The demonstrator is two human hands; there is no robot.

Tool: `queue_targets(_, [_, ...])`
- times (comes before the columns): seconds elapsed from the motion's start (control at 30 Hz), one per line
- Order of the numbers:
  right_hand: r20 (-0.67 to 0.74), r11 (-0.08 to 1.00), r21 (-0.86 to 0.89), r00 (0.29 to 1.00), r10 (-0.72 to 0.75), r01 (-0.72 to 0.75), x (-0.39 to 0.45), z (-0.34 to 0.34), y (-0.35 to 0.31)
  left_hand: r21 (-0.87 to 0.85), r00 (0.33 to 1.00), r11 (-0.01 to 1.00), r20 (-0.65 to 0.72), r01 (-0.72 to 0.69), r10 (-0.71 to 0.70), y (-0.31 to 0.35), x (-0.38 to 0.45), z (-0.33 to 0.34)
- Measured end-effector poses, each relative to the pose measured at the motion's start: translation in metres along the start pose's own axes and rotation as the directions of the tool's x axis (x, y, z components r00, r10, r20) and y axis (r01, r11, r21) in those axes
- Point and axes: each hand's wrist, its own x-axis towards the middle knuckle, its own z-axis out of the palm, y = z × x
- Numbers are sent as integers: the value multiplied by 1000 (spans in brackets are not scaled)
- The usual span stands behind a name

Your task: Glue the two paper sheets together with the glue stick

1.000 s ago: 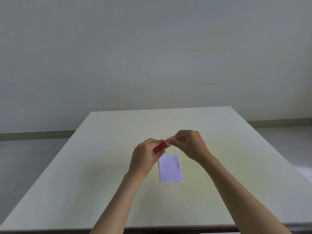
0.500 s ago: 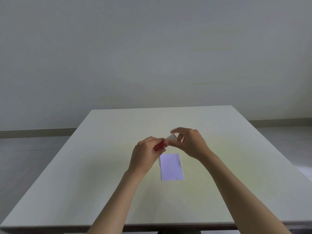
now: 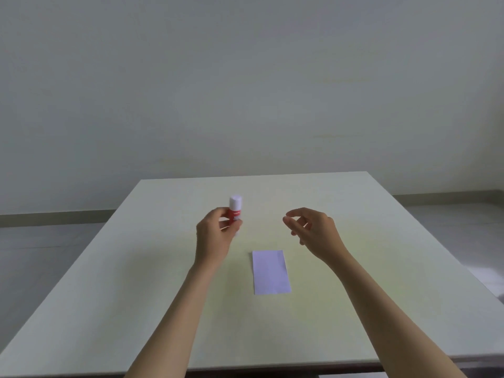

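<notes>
My left hand (image 3: 214, 236) holds a red glue stick (image 3: 234, 210) upright above the table, its white cap on top. My right hand (image 3: 313, 227) hovers to the right of it with fingers loosely curled and apart, holding nothing. A small pale lilac paper (image 3: 270, 272) lies flat on the table between and below both hands; I can make out only one rectangle, so any second sheet is either under it or hidden.
The pale cream table (image 3: 136, 282) stretches wide on all sides of the paper. Its front edge runs along the bottom of the view. A plain grey wall stands behind, with floor showing left and right.
The hands were together on the glue stick, right fingers at its cap. Now they have parted: the left hand carried the capped stick left and turned it upright, the right hand drew away right.
</notes>
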Motion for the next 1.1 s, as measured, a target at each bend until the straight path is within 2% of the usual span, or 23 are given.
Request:
queue_targets(0.13, [7, 999, -17, 999, 42, -42, -5, -8, 16, 21, 996, 997, -38, 78, -78, -13, 12, 3])
queue_targets(0.33, [-7, 996, -9, 996, 84, -84, -13, -16, 32, 72, 991, 988, -9, 137, -137, -39, 12, 13])
queue_targets(0.63, [18, 994, 3, 994, 107, -107, -16, -13, 35, 109, 986, 981, 29, 159, -163, -52, 9, 21])
queue_targets(1.1, [31, 993, -3, 992, 119, -119, -23, -14, 40, 63, 980, 980, 53, 188, -191, -59, 0, 26])
